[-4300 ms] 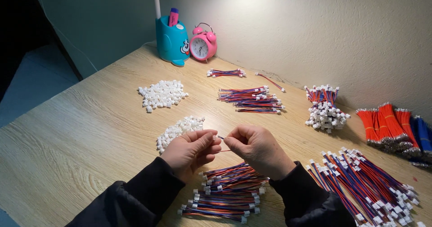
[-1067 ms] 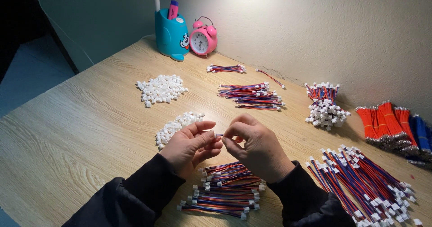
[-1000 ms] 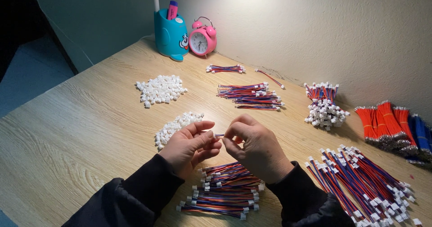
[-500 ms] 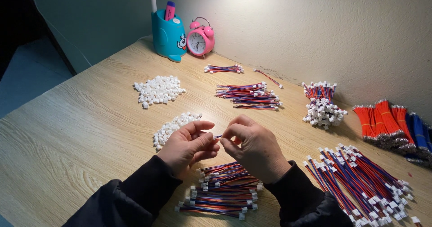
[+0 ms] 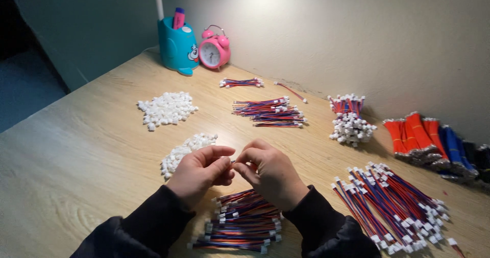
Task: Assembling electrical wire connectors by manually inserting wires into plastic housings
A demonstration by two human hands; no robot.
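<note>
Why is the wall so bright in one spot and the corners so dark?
Head view: a light from above makes a bright patch on the pale wall and the light wooden table; the left edge and far right fade into shadow, dimming the blue wire bundles. The hands' fingertips look slightly soft.

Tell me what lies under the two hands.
Under the left hand and right hand lies a pile of red-and-blue wires with white connectors on the wooden table. The wrists cover its far edge.

Wooden table [image 5: 76, 150], white connector heaps [image 5: 166, 109], wire bundles [image 5: 269, 111] (red-blue), pink clock [image 5: 214, 50]
</note>
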